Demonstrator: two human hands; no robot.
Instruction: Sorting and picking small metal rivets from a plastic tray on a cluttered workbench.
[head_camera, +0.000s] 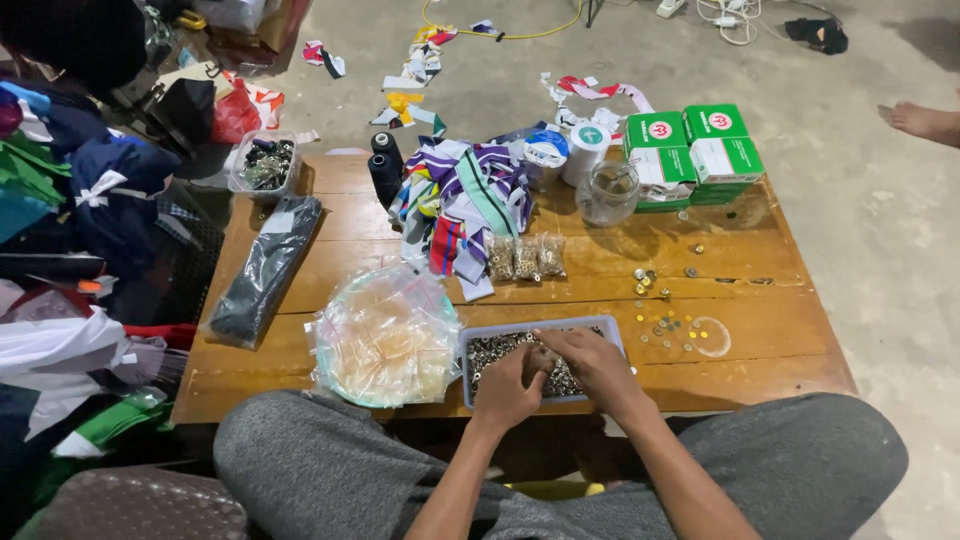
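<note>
**Both hands in a tray of small metal parts**

The left hand (507, 385) and right hand (592, 362) rest together in a grey tray (540, 327) of small metal pieces (492, 350) at the near edge of the wooden table (760, 340). Their fingers curl onto the pieces; whether either actually pinches one, I cannot tell. Left of the tray lies a clear plastic bag (385, 338); to the right, loose brass bits (665, 322) are scattered.

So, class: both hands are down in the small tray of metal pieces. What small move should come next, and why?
Probably lift one pinch of pieces clear with the right hand. Both it and the left hand are already buried in the heaped grey tray, and loose pieces lie spread on the wooden table to its right.
</note>
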